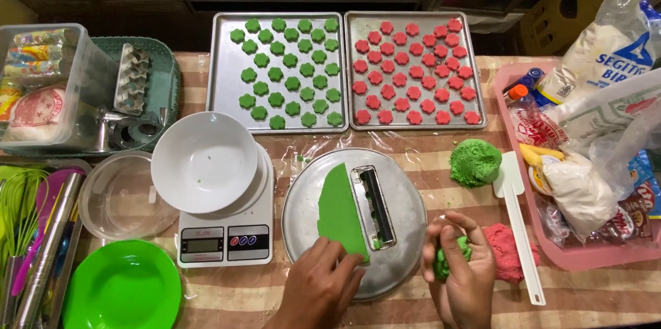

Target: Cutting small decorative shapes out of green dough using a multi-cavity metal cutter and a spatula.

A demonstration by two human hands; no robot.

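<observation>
The green dough sheet (341, 213) runs lengthwise away from the left hand (318, 286), whose fingers press it flat; the right hand (463, 270) clamps 1 green dough lump (451, 253).

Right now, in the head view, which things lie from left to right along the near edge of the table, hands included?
Green plate → kitchen scale → left hand on the round metal tray → right hand squeezing green dough → red dough lump → white spatula.
</observation>
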